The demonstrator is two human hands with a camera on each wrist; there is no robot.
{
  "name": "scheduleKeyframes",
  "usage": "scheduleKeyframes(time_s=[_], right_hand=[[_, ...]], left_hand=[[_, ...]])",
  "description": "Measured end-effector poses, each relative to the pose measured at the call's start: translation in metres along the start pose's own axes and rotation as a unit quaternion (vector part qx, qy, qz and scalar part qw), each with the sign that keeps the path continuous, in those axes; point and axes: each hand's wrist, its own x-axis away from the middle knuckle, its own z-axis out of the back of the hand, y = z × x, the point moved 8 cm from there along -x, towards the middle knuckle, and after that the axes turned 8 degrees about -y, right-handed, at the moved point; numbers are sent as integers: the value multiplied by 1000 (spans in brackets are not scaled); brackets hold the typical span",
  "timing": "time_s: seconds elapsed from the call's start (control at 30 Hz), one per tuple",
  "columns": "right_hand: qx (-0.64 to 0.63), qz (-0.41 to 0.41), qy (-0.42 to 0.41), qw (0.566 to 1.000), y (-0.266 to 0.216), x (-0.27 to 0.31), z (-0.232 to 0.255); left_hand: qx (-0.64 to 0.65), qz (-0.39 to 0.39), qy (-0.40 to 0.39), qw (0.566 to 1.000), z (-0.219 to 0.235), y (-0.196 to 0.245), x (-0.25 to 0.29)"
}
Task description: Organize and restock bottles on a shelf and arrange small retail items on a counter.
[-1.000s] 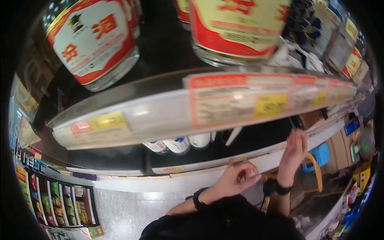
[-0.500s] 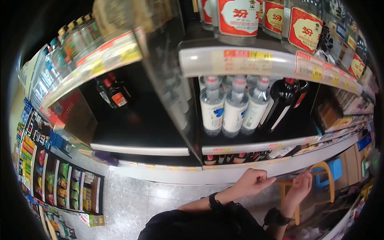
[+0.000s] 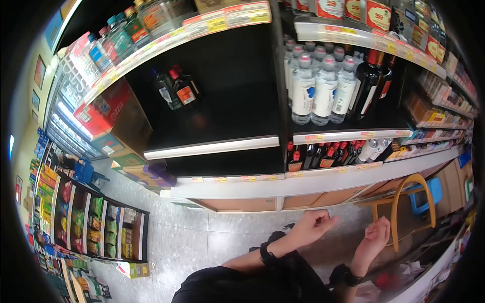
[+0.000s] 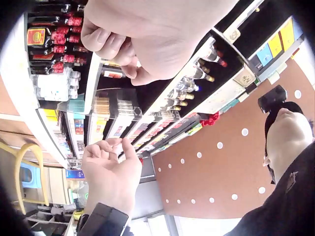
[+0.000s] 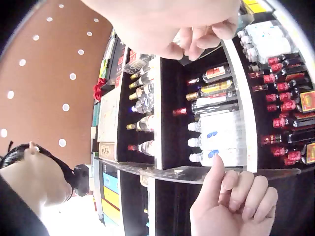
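My left hand [image 3: 314,227] hangs in front of the shelf unit with loosely curled fingers and the thumb pointing right, holding nothing. To its right, my right hand [image 3: 373,241] is raised, its fingers loosely bent and nothing between them. A gap separates the two hands. Both wrists carry a black strap. Nearest above them is a low shelf of dark bottles with red caps [image 3: 331,154]. One shelf higher stand clear bottles with white labels [image 3: 323,96], beside a dark wine bottle [image 3: 367,83]. The right wrist view shows my left hand's [image 5: 235,201] curled fingers from the palm side.
A wooden chair [image 3: 429,202] and a blue stool [image 3: 425,196] stand at the right. On the left, a snack rack [image 3: 96,222] stands on the grey tiled floor [image 3: 177,242]. Cartons [image 3: 118,121] flank the left shelf, where two dark bottles [image 3: 177,88] stand.
The head view has drawn back and tilted down, so more shelves and floor show. Both hands have lowered away from the shelf edge, and the right hand's fingers have curled more.
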Motion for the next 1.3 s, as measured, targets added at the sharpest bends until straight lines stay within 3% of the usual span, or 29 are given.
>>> scheduleKeyframes(time_s=[0.2, 0.33, 0.4, 0.47, 0.5, 0.57, 0.7, 0.77, 0.97, 1.1, 1.27, 1.3], right_hand=[[-74, 2, -87, 993, 19, 24, -53], [-99, 9, -190, 977, 43, 42, -124], [-90, 7, -228, 969, 53, 54, -166], [-68, 23, -385, 920, 55, 79, -236], [-65, 24, -386, 920, 57, 87, -261], [23, 62, -492, 868, 60, 116, -330], [99, 215, -600, 764, 70, 153, -458], [140, 299, -593, 735, 77, 172, -522], [186, 340, -498, 776, 135, 195, -678], [219, 495, -385, 747, 149, 199, -747], [366, 358, -356, 782, 192, 157, -816], [375, 409, -322, 767, 191, 160, -817]], left_hand=[[74, 16, 61, 995, 55, 5, 37], [77, 30, 141, 987, 115, -5, 59], [94, 0, 200, 975, 153, -6, 71], [81, 2, 235, 969, 194, -4, 84], [58, 7, 260, 964, 216, -3, 91], [56, 3, 276, 959, 258, -3, 100], [27, -13, 323, 946, 350, 6, 125], [-2, -61, 362, 930, 396, 14, 141], [13, -52, 395, 917, 486, 18, 196], [42, -43, 431, 900, 513, 13, 221], [49, -18, 406, 912, 527, 9, 240], [56, -28, 401, 914, 528, 9, 240]])
